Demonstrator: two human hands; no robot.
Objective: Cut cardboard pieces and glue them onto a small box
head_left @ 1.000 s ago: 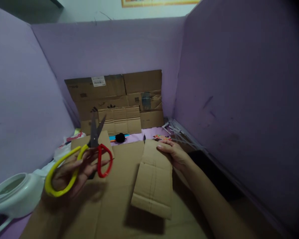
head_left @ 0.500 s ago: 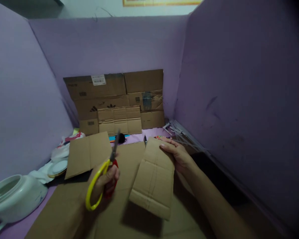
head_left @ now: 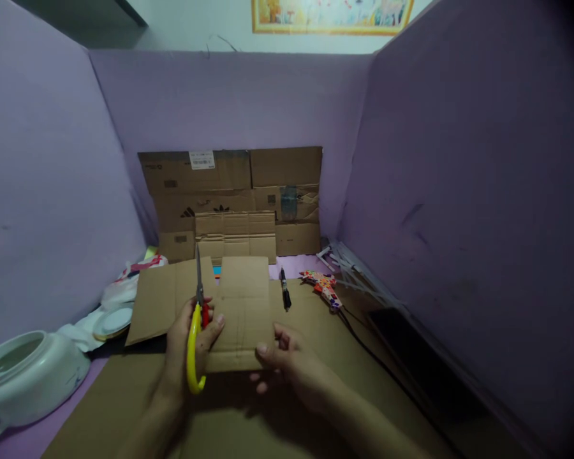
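Note:
In the head view, my left hand (head_left: pixel 184 341) is closed around scissors (head_left: pixel 194 347) with yellow and red handles, their blades pointing up and away. Its thumb also presses the left edge of a rectangular cardboard piece (head_left: pixel 245 299). That piece is held upright above the cardboard sheet, with pencil-like lines and creases across it. My right hand (head_left: pixel 289 360) pinches its lower right corner, thumb in front and fingers behind. A black pen (head_left: pixel 285 290) lies just beyond, and a colourfully patterned glue gun (head_left: pixel 323 287) rests to the right.
A large cardboard sheet (head_left: pixel 110 395) covers the table. Another cardboard piece (head_left: pixel 165 296) lies at left, near a white ceramic pot (head_left: pixel 38 376). Printed cardboard (head_left: pixel 287 172) leans on the back wall. Glue sticks (head_left: pixel 358 274) and a black slab (head_left: pixel 416 344) lie right, along with the gun's cord.
The cardboard piece has turned straighter and moved left, meeting my left hand. My right hand has shifted down to its lower corner. The scissors now point straight up; the glue gun is uncovered.

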